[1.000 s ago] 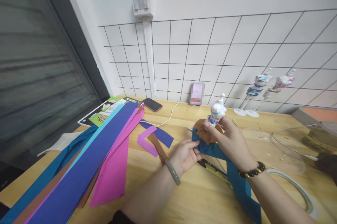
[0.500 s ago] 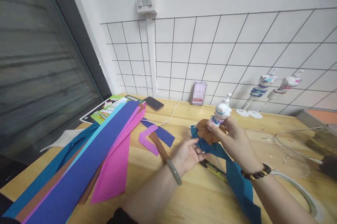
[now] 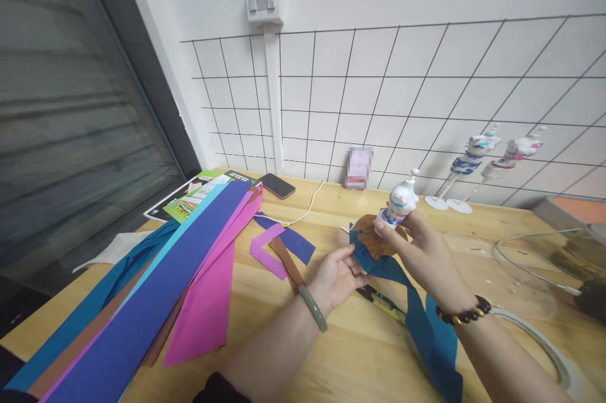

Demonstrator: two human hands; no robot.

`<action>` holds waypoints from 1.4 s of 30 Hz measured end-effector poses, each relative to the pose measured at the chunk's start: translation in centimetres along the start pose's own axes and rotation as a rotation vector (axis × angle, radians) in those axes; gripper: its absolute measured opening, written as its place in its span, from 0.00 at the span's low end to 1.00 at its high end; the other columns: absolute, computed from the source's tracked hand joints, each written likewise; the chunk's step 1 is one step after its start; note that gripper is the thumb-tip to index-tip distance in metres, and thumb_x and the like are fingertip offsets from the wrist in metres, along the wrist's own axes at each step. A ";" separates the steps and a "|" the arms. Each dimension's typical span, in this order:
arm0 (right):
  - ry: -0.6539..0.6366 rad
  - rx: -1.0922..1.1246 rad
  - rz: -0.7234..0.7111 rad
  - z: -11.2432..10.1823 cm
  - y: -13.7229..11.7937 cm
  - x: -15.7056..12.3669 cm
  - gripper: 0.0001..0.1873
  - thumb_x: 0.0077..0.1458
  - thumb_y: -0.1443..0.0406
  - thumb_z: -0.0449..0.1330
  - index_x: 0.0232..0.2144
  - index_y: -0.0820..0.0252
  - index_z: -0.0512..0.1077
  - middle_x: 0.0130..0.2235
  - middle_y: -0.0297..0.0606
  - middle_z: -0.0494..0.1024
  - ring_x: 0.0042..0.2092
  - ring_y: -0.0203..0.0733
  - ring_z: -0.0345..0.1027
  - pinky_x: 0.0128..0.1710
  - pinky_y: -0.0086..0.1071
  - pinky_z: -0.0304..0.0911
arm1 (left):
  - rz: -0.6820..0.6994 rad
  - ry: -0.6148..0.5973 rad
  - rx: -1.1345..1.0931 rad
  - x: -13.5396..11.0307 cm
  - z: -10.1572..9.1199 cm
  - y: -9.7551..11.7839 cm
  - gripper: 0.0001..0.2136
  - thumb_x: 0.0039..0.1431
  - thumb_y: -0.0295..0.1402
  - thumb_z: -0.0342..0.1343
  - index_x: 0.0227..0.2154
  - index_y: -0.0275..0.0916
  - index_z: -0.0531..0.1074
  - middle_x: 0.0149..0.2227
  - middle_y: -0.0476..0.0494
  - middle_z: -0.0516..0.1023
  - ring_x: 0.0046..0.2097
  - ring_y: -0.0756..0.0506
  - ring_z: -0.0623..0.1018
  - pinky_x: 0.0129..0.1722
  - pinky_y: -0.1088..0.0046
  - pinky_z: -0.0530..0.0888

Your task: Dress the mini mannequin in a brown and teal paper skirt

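My right hand (image 3: pixel 423 254) is closed around a small white painted figurine (image 3: pixel 402 198), its thumb against the front. A gathered brown crepe-like skirt (image 3: pixel 376 235) flares below the figurine. Around the skirt's lower edge runs a teal crepe-like strip (image 3: pixel 374 262), whose long loose end hangs down to the right under my right wrist. My left hand (image 3: pixel 338 276) is palm up, with thumb and fingers closed at the strip's left edge; the strip partly hides the fingertips. On the table under the hands lies a black and yellow utility knife (image 3: pixel 381 303).
Long coloured strips (image 3: pixel 156 276) are piled at left over printed booklets (image 3: pixel 189 198). Short offcuts (image 3: pixel 291 245), a phone (image 3: pixel 278 186) and a white cable (image 3: pixel 312 201) lie behind. Two figurines on stands (image 3: pixel 466 163) are at back right. A roll of tape (image 3: pixel 530 340) lies at right.
The figurine, skirt and teal strip have shifted slightly right with my right hand, turning a little. My left hand has barely moved and stays at the strip's edge.
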State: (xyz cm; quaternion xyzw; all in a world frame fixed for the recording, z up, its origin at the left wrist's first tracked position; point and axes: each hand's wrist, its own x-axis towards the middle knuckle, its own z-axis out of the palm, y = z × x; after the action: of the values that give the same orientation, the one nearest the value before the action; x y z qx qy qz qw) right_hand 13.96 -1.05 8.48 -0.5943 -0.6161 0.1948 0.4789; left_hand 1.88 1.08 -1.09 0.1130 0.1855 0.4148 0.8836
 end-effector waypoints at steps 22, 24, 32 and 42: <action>-0.008 0.005 -0.015 -0.1 0.4 -0.2 0.15 0.47 0.55 0.57 0.35 0.58 0.67 0.37 0.39 0.74 0.39 0.46 0.67 0.37 0.37 0.62 | 0.183 -0.023 0.077 0.2 -0.4 0.0 0.10 0.50 0.34 0.55 0.35 0.35 0.70 0.34 0.41 0.75 0.35 0.47 0.74 0.36 0.69 0.69; -0.005 -0.012 -0.014 -0.2 0.5 -0.2 0.15 0.48 0.55 0.56 0.35 0.58 0.67 0.37 0.39 0.74 0.39 0.46 0.67 0.38 0.38 0.62 | 0.175 -0.032 0.045 0.3 -0.4 0.1 0.10 0.51 0.33 0.54 0.37 0.35 0.69 0.36 0.40 0.75 0.36 0.47 0.74 0.37 0.70 0.69; 0.007 -0.010 -0.020 -0.2 0.4 -0.2 0.15 0.48 0.55 0.56 0.34 0.59 0.67 0.37 0.39 0.74 0.40 0.46 0.67 0.40 0.38 0.60 | 0.217 -0.048 0.032 0.2 -0.5 0.1 0.09 0.51 0.27 0.54 0.37 0.34 0.69 0.38 0.42 0.74 0.37 0.50 0.73 0.35 0.75 0.68; 0.083 -0.061 -0.021 0.0 0.6 -0.1 0.16 0.46 0.54 0.57 0.34 0.58 0.68 0.36 0.38 0.75 0.39 0.45 0.67 0.38 0.37 0.59 | -0.055 -0.077 0.101 -0.9 0.7 -0.4 0.25 0.49 0.52 0.47 0.42 0.38 0.67 0.37 0.40 0.73 0.38 0.44 0.73 0.37 0.66 0.67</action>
State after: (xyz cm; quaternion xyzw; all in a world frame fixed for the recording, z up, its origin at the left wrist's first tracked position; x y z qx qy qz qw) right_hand 14.27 -0.99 7.97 -0.6096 -0.6075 0.1461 0.4878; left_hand 1.93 0.10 -0.41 0.1684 0.1751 0.3757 0.8943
